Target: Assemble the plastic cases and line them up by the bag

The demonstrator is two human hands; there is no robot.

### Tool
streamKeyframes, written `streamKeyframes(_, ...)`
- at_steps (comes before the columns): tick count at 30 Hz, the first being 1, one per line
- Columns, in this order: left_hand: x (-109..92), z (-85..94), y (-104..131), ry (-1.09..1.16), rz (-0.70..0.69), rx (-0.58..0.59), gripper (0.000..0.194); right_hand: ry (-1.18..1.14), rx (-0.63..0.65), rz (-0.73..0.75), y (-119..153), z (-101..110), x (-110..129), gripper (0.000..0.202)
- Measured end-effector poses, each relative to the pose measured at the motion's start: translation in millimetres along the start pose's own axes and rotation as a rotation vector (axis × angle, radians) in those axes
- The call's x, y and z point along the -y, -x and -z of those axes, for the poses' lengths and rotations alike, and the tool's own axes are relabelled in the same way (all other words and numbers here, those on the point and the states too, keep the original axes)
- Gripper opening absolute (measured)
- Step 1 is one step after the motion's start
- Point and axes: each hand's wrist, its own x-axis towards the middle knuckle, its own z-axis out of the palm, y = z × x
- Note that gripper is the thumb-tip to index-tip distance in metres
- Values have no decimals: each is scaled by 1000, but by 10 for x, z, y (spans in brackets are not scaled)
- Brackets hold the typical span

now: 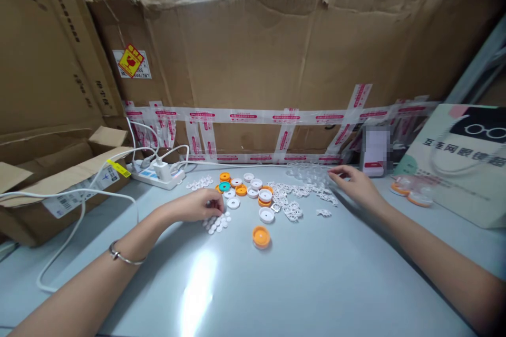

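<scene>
Clear plastic cluster (307, 172), long axis sideways, right end at right hand (354, 184).

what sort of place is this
Probably a workbench for small parts, perhaps in a workshop: small white discs and orange and white round pieces lie grouped on the tabletop, with large taped cardboard standing behind.

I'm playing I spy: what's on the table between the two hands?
In the head view, between the left hand and right hand lie white discs, orange discs, white lacy pieces and clear pieces.
</scene>
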Motion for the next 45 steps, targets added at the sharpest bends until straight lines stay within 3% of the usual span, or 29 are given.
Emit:
streamKeyframes(3,11,-6,0,7,-7,-2,13,3,132,25,49,37,100,23)
streamKeyframes(8,23,-14,1,23,-2,-9,14,-37,608,157,206,143,251,23)
streamKeyframes(10,25,-15,-1,28,-3,-13,15,-39,662,174,249,158,259,24)
streamKeyframes(18,0,-10,-8,9,-3,4,15,-57,705,141,293,99,282,24)
streamKeyframes(21,-21,-14,-12,-39,-34,-50,15,-69,669,143,302,73,302,25)
streamKeyframes(26,-176,-60,-19,-185,-151,-364,14,-333,596,45,396,1,565,33)
streamKeyframes(28,-320,-130,-22,-246,-246,-507,15,-491,558,-32,510,-38,783,38)
streamKeyframes(32,-684,-351,-13,-476,-498,-691,18,-694,608,19,832,-129,1193,36)
streamKeyframes(34,-829,-440,6,-640,-606,-674,23,-777,647,50,971,-171,1294,31)
streamKeyframes(36,-908,-482,26,-709,-615,-657,20,-830,693,53,1065,-204,1325,26)
streamKeyframes(45,-879,-491,38,-609,-590,-536,18,-872,793,64,1116,-233,1319,26)
